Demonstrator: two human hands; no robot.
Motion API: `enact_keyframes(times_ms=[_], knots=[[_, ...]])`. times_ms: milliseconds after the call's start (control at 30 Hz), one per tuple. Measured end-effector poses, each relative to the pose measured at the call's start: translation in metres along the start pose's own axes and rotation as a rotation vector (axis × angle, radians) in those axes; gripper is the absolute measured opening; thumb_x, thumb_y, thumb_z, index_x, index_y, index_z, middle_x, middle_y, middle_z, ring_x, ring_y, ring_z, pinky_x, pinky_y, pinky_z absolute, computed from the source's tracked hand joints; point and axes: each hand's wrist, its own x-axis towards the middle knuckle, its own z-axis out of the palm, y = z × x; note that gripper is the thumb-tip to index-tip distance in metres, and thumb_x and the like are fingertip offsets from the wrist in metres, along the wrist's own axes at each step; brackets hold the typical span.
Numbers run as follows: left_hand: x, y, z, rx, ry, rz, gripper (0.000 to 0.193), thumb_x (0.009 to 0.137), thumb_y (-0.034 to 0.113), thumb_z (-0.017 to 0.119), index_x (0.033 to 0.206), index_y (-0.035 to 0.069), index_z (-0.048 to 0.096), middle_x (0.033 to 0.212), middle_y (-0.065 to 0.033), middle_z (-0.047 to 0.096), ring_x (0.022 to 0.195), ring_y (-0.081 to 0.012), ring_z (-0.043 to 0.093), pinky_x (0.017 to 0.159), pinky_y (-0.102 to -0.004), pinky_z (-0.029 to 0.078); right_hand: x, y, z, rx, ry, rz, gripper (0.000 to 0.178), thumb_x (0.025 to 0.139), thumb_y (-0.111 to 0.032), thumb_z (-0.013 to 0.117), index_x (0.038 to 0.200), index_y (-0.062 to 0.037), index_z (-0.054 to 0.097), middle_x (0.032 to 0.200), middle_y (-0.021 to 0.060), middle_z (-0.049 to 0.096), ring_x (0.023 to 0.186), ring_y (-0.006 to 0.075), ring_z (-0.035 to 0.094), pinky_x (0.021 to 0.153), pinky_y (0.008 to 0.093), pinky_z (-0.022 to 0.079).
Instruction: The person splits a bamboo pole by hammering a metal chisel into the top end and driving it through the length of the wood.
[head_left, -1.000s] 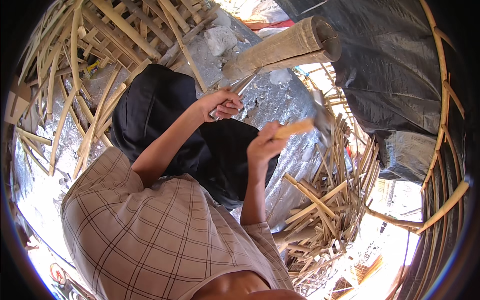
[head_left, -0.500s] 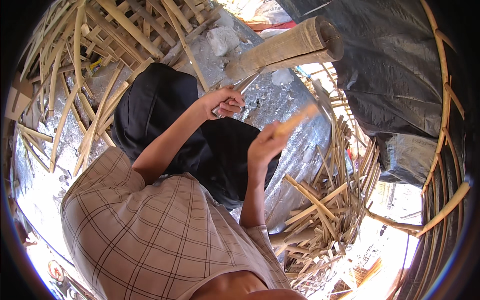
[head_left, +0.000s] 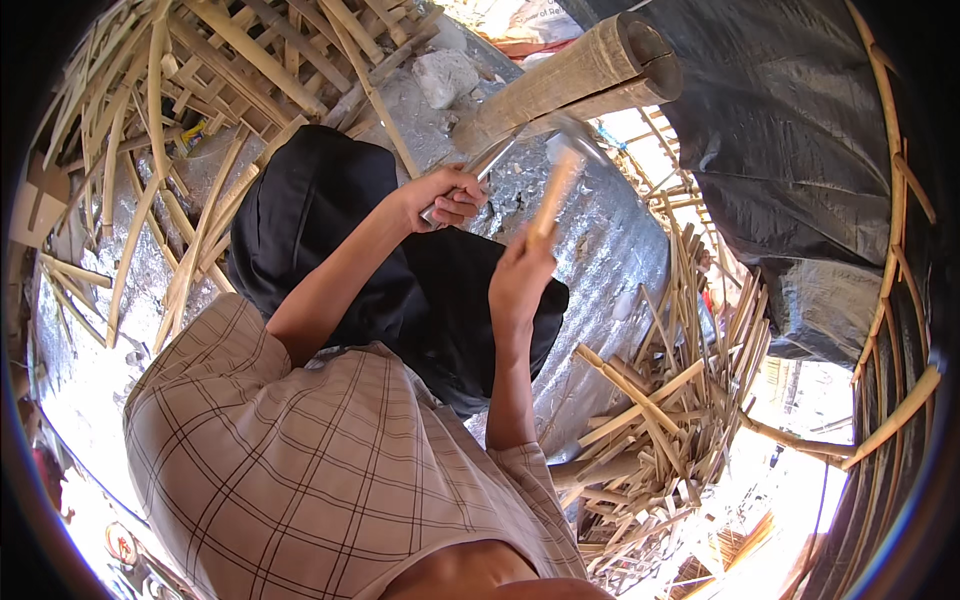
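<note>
My left hand (head_left: 447, 199) is wrapped round the near end of a long grey metal blade (head_left: 496, 152), which looks like a knife or chisel. The blade's far end meets the lower side of a thick bamboo piece (head_left: 560, 88) with a long split in it. Whether the tip sits inside the split, I cannot tell. In my right hand (head_left: 523, 277) is a hammer (head_left: 556, 195) with a pale wooden handle. Its metal head is smeared by motion, close to the blade's far end and just below the bamboo.
Bamboo slats and lattice (head_left: 250, 60) crowd the upper left. A heap of cut bamboo strips (head_left: 650, 410) lies at the lower right. A whitish block (head_left: 445, 78) rests beside the bamboo piece on the grey surface (head_left: 625, 250). Black sheeting (head_left: 800, 150) hangs at right.
The hammer has swung left and its head has come into view near the blade. My right hand has shifted slightly left. My left hand stays almost in place, holding the blade.
</note>
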Motion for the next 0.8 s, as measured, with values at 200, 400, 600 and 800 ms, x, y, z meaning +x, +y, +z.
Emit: enact_keyframes(times_ms=[200, 400, 600, 800], knots=[[0.003, -0.016, -0.007, 0.084, 0.02, -0.023, 0.028, 0.087, 0.001, 0.06, 0.069, 0.01, 0.041, 0.055, 0.0032, 0.041, 0.035, -0.0023, 0.035, 0.03, -0.0181, 0.026, 0.004, -0.024, -0.033, 0.033, 0.001, -0.09, 0.021, 0.104, -0.016, 0.054, 0.094, 0.0024, 0.05, 0.061, 0.0223, 0.05, 0.049, 0.0373, 0.051, 0.048, 0.0456, 0.036], [0.001, -0.001, -0.007, -0.087, -0.053, 0.0, 0.007, 0.091, -0.002, 0.055, 0.092, 0.004, 0.05, 0.061, 0.0032, 0.04, 0.036, 0.0001, 0.034, 0.029, -0.0163, 0.029, -0.002, 0.006, -0.024, 0.57, 0.272, -0.154, 0.024, 0.106, -0.02, 0.049, 0.095, 0.0009, 0.046, 0.06, 0.0032, 0.044, 0.045, 0.0105, 0.037, 0.044, 0.029, 0.03], [0.005, -0.004, -0.009, -0.045, 0.025, -0.019, 0.007, 0.091, -0.002, 0.054, 0.093, 0.005, 0.051, 0.062, 0.004, 0.04, 0.037, 0.0, 0.033, 0.029, -0.016, 0.028, -0.015, 0.064, 0.032, 1.073, -0.025, 0.478, 0.034, 0.108, -0.032, 0.046, 0.083, -0.0113, 0.037, 0.06, -0.0041, 0.031, 0.044, 0.0031, 0.027, 0.038, 0.0222, 0.02], [-0.006, 0.0, 0.012, -0.025, 0.068, -0.029, 0.009, 0.091, -0.001, 0.055, 0.091, 0.006, 0.05, 0.064, 0.0041, 0.042, 0.039, 0.0005, 0.033, 0.031, -0.0156, 0.027, 0.011, 0.113, 0.079, 1.545, 0.096, 0.719, 0.034, 0.107, -0.036, 0.044, 0.084, -0.012, 0.038, 0.062, -0.0033, 0.031, 0.047, 0.0056, 0.026, 0.039, 0.0225, 0.021]])
